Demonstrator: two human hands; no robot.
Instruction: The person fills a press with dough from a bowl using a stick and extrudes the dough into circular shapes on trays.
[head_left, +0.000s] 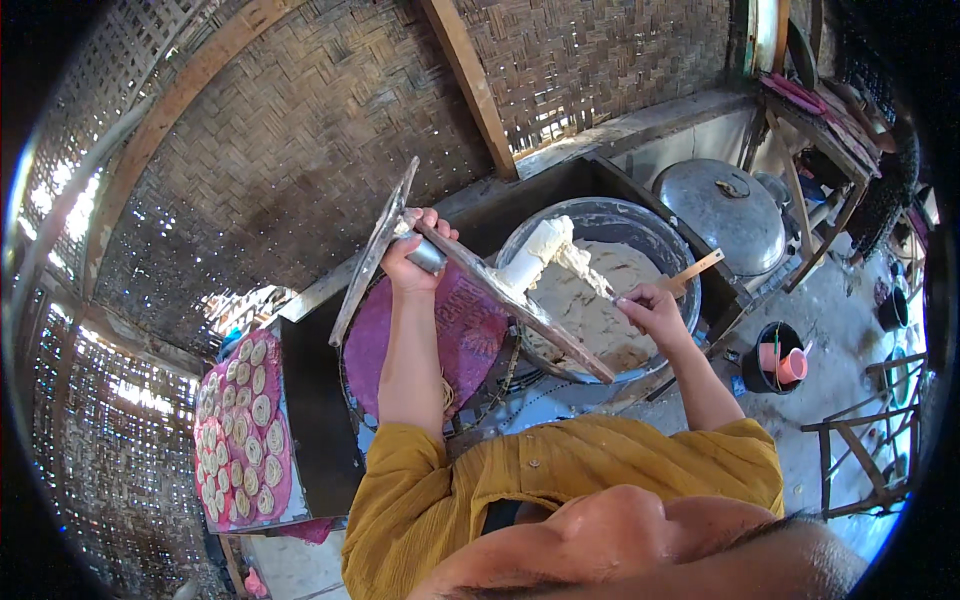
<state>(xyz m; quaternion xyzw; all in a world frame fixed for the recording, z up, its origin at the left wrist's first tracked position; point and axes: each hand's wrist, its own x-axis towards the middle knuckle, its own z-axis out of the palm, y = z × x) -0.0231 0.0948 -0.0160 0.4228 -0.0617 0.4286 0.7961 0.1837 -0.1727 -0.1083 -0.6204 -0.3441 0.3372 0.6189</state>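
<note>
My left hand (411,258) grips a press with two wooden boards (535,330) and a metal cylinder (427,255). A pale cylinder on the lower board (520,270) is smeared with soft dough (550,240), which trails in a ragged strand to the right, over a large metal basin (685,240) of pale dough mixture (590,305). At the strand's end my right hand (645,310) pinches something small, too small to make out. A wooden handle (700,266) rests in the basin. Below my left hand lies a round pink sheet (465,350), partly hidden by my forearm.
A tray (288,420) of coiled dough pieces (240,430) is at the left. A lidded pot (715,210) sits behind the basin at right, near a wooden shelf (820,130). A bucket (762,355) with pink scoops and a wooden frame (860,450) stand on the floor.
</note>
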